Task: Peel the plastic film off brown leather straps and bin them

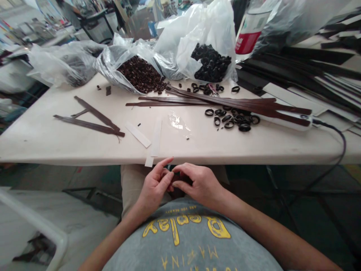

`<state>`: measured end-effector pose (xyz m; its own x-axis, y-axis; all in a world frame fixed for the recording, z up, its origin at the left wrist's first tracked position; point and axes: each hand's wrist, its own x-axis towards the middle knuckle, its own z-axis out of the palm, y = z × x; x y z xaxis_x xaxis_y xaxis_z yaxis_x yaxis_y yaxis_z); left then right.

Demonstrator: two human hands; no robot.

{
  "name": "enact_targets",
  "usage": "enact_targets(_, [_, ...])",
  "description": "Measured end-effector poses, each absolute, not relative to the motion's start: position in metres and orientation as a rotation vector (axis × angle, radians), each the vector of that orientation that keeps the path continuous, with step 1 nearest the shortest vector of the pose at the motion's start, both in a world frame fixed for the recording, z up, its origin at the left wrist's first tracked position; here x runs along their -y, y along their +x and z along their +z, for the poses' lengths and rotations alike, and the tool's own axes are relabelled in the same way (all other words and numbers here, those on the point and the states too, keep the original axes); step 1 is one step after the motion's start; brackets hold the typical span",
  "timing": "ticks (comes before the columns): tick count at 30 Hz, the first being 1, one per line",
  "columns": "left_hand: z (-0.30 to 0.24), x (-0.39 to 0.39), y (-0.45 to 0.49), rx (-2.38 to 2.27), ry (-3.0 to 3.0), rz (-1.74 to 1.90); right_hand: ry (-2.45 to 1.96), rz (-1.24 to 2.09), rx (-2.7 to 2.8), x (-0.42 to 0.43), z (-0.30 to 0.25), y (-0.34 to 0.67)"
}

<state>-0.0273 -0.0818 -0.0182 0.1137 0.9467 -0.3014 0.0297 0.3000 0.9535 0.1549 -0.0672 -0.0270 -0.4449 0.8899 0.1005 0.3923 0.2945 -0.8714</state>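
Head view: a small dark piece (175, 179) is pinched between left hand (154, 187) and right hand (197, 184), below the worktop (84, 146); loose rings (234, 119) and strips (225, 103) lie unworked on it.

Both hands (177, 184) pinching small dark piece (176, 177), below table edge (84, 156)

Fingers (169, 177) hide most of the small dark piece (177, 175).

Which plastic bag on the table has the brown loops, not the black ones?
The open bag of brown loops at centre-left, lying spilled toward the table edge. The white bag to its right holds black loops; the left bag's contents are unclear.
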Motion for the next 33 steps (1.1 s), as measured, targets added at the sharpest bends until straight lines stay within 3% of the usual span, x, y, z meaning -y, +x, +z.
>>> enact_targets(3, [-0.022, 0.084, -0.027, -1.217, 1.06, 0.912, -1.1, 0.889, 2.043, 0.072, -0.032, 0.151])
enact_targets(16, [-0.026, 0.083, -0.032, -1.188, 1.027, 0.972, -1.073, 0.62, 2.332, 0.071, -0.043, 0.153])
enact_targets(26, [-0.033, 0.084, -0.033, -1.203, 1.017, 0.895, -0.98, 0.678, 2.366, 0.074, -0.055, 0.153])
enact_targets(33, [-0.028, 0.081, -0.051, -1.21, 1.779, 0.586, -0.91, 0.574, 2.372, 0.078, -0.061, 0.158])
